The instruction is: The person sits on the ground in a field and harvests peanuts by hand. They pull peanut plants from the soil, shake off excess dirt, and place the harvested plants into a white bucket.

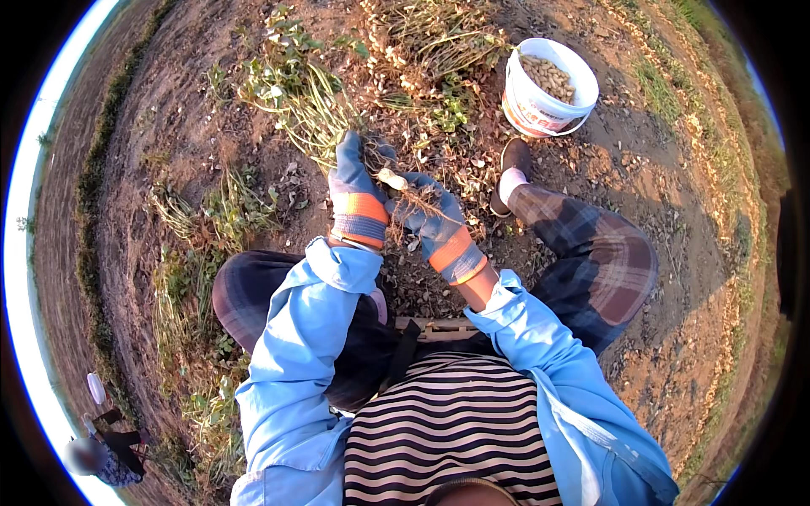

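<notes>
My left hand (pixel 355 190), in a blue and orange work glove, is closed around the stems of a peanut plant (pixel 316 114); its leafy tops point up and left. Close beside it is my right hand (pixel 433 221), gloved alike, at the plant's root end. Thin roots (pixel 421 203) and a pale peanut pod (pixel 392 179) show between the hands. The right fingers are partly hidden, so their grip is not clear. A white plastic bucket (pixel 538 114) holding peanut pods (pixel 549 77) stands on the soil at the upper right.
Pulled peanut plants with pods (pixel 436 38) lie ahead of me. More plants (pixel 237 209) lie along the left. My shoe (pixel 516 164) is just below the bucket. A wooden slatted piece (pixel 436 329) is between my legs. Another person (pixel 117 452) is at the far lower left.
</notes>
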`<act>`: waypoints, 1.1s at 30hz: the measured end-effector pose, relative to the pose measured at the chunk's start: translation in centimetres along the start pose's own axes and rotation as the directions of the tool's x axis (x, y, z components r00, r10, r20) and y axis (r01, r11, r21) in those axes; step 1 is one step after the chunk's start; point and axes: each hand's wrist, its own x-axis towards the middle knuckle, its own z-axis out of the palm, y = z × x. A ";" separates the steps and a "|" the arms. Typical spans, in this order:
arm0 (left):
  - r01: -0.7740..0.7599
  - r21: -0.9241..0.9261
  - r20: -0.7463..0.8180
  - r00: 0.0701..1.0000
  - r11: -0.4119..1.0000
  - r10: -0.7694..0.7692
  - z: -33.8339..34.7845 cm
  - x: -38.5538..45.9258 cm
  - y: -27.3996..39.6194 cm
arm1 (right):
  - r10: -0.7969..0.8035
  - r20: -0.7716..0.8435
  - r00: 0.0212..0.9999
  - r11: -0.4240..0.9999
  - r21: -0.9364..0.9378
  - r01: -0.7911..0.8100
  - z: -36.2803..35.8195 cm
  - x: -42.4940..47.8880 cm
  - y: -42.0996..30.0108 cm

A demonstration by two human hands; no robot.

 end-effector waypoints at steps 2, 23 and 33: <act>-0.025 0.001 -0.015 1.000 1.000 0.025 -0.1 0.0 0.0 | 0.008 -0.053 0.999 1.000 0.021 -0.007 1.0 -0.1 -0.2; -0.255 0.202 -0.116 0.952 0.946 0.282 0.9 -0.2 0.7 | -0.155 -0.131 0.979 0.575 -0.818 -0.018 3.1 0.5 -10.9; -0.343 0.518 -0.029 0.909 0.784 0.417 -0.6 0.0 0.1 | -0.055 0.170 0.984 -0.115 -0.980 0.163 5.5 1.7 -3.9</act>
